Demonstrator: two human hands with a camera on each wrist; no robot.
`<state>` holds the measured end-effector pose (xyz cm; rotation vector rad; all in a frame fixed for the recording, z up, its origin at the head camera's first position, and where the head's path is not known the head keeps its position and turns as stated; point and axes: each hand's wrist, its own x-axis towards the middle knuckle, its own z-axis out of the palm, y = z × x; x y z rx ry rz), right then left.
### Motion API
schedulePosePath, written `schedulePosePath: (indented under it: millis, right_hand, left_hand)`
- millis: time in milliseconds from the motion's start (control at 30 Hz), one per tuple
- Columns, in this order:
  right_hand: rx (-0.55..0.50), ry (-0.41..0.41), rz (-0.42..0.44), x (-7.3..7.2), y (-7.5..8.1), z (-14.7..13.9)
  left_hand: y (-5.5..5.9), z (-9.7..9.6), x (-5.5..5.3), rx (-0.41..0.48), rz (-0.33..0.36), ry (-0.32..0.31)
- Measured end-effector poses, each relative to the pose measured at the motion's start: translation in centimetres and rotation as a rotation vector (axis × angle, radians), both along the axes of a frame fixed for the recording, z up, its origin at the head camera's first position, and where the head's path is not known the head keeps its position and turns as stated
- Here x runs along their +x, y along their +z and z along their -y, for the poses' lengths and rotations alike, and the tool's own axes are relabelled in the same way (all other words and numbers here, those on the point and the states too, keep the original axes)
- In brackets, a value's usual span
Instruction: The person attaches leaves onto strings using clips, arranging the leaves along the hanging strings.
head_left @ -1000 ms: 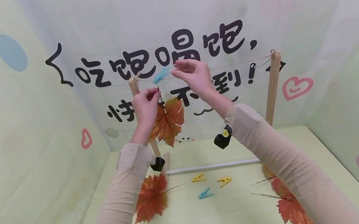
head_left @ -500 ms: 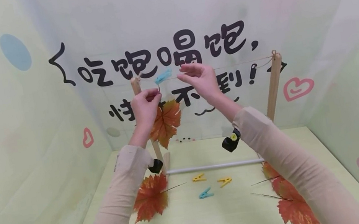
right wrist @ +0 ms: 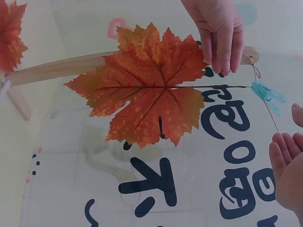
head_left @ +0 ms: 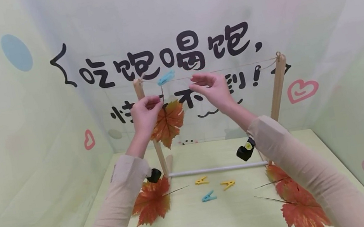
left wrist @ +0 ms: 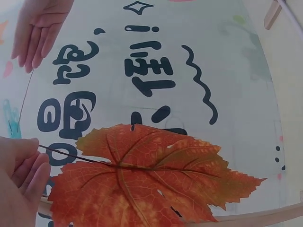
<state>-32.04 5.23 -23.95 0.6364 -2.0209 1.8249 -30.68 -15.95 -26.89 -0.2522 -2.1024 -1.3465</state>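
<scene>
An orange-red artificial maple leaf (head_left: 168,121) hangs by its dark stem from a light blue clothespin (head_left: 165,78) clipped on a thin twine line (head_left: 228,68). Beside the stem is my left hand (head_left: 145,113), its fingers bent loosely. In the right wrist view, the leaf's stem (right wrist: 227,87) shows bare up to the clothespin, with the left fingertips just off it. My right hand (head_left: 214,90) hovers near the twine, right of the clothespin, with thumb and fingers parted and nothing between them.
Two wooden posts (head_left: 277,87) carry the twine, with a white rod (head_left: 216,169) low between them. On the table (head_left: 220,225) lie yellow clothespins (head_left: 228,184), a blue clothespin (head_left: 209,196), one maple leaf (head_left: 153,202) at left and several leaves (head_left: 304,213) at right.
My right hand has drawn away from the clothespin, to the right and down. My left hand has let go of the stem and dropped slightly left. The leaf stays hanging.
</scene>
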Motion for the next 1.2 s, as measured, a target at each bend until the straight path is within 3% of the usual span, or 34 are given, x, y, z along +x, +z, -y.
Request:
schedulePosePath:
  millis: [267,500,833,1200]
  right_hand:
    - [0.044,0.014,0.077,0.5,-2.8,-1.9]
    - [0.092,0.03,0.128,1.2,-5.3,-3.6]
    - [0.16,0.031,0.181,2.2,-9.4,-5.8]
    - [0.212,0.0,0.224,2.9,-13.7,-7.7]
  left_hand:
    - [-1.4,0.9,0.9,0.044,0.027,-0.004]
    - [-3.0,1.5,1.7,0.0,0.103,-0.042]
    - [-7.1,1.7,2.8,-0.103,0.189,-0.122]
    - [-10.8,2.8,4.0,-0.179,0.289,-0.142]
